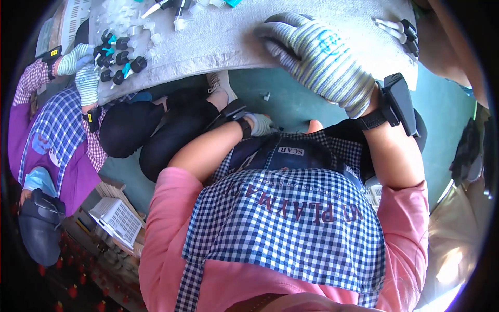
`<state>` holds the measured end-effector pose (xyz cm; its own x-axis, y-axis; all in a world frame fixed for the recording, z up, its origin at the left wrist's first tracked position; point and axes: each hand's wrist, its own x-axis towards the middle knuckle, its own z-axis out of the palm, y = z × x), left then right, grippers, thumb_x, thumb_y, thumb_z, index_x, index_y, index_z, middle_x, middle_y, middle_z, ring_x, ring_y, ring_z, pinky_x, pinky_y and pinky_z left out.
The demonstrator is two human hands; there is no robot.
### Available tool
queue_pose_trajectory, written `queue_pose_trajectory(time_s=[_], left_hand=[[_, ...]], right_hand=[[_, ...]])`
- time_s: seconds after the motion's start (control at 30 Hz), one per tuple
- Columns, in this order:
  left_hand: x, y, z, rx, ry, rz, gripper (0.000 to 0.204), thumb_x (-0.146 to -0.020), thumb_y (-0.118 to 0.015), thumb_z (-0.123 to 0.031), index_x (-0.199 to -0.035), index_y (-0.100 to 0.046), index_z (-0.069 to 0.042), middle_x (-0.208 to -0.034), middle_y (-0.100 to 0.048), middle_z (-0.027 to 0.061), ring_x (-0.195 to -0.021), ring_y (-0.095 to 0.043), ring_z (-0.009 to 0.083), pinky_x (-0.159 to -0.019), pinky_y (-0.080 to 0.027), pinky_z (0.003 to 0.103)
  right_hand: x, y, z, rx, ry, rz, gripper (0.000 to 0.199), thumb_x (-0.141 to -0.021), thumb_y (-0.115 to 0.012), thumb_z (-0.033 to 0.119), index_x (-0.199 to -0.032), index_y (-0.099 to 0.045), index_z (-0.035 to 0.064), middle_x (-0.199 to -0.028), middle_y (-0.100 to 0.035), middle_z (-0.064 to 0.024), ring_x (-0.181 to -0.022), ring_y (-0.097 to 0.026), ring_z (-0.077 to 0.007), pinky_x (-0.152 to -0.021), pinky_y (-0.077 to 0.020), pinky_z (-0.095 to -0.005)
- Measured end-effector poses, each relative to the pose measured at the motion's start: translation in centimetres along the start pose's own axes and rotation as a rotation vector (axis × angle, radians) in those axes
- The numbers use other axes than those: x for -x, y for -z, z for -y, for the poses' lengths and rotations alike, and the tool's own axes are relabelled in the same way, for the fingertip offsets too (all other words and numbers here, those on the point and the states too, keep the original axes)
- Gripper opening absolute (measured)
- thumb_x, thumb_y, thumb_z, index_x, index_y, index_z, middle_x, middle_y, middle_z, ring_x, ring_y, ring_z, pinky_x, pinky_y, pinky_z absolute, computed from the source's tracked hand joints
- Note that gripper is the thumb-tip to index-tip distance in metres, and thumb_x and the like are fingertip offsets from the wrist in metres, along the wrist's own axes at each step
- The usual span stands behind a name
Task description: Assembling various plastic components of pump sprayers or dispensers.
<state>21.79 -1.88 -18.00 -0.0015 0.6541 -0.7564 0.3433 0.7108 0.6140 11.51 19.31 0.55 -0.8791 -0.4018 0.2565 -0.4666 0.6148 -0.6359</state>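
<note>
Fingers of the right hand (317, 57) lie flat and released on the grey table (218, 41), holding nothing. Left hand (260, 125) is down at the lap; its grip I cannot tell. Reaching calmly would avoid scattering the small white pieces (392, 26) nearby.

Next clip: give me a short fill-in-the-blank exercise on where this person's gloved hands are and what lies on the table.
1. The right hand, in a striped knit glove, rests flat on the grey ___.
2. The left hand is down below the table's ___.
3. The small black-capped bottles lie by a co-worker's ___ hands.

Missing words: table; edge; gloved
</note>
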Motion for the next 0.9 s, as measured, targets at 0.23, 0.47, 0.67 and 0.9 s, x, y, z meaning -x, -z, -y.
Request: queue_pose_trajectory(time_s=[0.23,0.47,0.67,0.9], left_hand=[[-7.5,-1.6,3.9,-0.109,0.191,-0.340,0.041,-0.093,-0.058,-0.042,-0.118,-0.069,-0.012,-0.115,-0.068,0.0194,-0.104,-0.065,0.0393,-0.090,-0.052,0.043],[-0.1,-5.4,2.2,-0.332,0.076,-0.345,0.032,-0.092,-0.059,-0.033,-0.113,-0.071,-0.011,-0.108,-0.069,0.0184,-0.096,-0.067,0.0385,-0.084,-0.054,0.043],[2.8,-6.6,1.0,-0.279,-0.002,-0.280,0.031,-0.092,-0.059,-0.032,-0.110,-0.071,-0.011,-0.104,-0.070,0.0178,-0.093,-0.067,0.0376,-0.081,-0.054,0.044],[-2.6,-3.9,-1.8,-0.228,-0.079,-0.215,0.029,-0.091,-0.059,-0.032,-0.108,-0.071,-0.011,-0.099,-0.070,0.0170,-0.090,-0.068,0.0365,-0.078,-0.054,0.045]], right_hand=[[-0.5,1.1,1.9,-0.028,-0.051,0.109,0.031,-0.095,-0.060,0.020,-0.120,-0.063,0.0031,-0.117,-0.064,-0.0194,-0.105,-0.062,-0.0384,-0.091,-0.0507,-0.0422],[0.5,1.5,4.2,-0.065,-0.142,0.165,0.030,-0.090,-0.064,0.017,-0.119,-0.064,0.0057,-0.112,-0.065,-0.0171,-0.101,-0.063,-0.0352,-0.089,-0.0497,-0.0424],[-1.0,3.0,6.9,-0.099,-0.135,0.262,0.028,-0.087,-0.066,0.014,-0.113,-0.067,0.0065,-0.107,-0.067,-0.0143,-0.092,-0.064,-0.0341,-0.081,-0.0510,-0.0415],[-1.1,3.1,7.3,-0.137,-0.197,0.290,0.027,-0.086,-0.066,0.014,-0.112,-0.067,0.0074,-0.106,-0.067,-0.0132,-0.089,-0.064,-0.0329,-0.079,-0.0512,-0.0414]])
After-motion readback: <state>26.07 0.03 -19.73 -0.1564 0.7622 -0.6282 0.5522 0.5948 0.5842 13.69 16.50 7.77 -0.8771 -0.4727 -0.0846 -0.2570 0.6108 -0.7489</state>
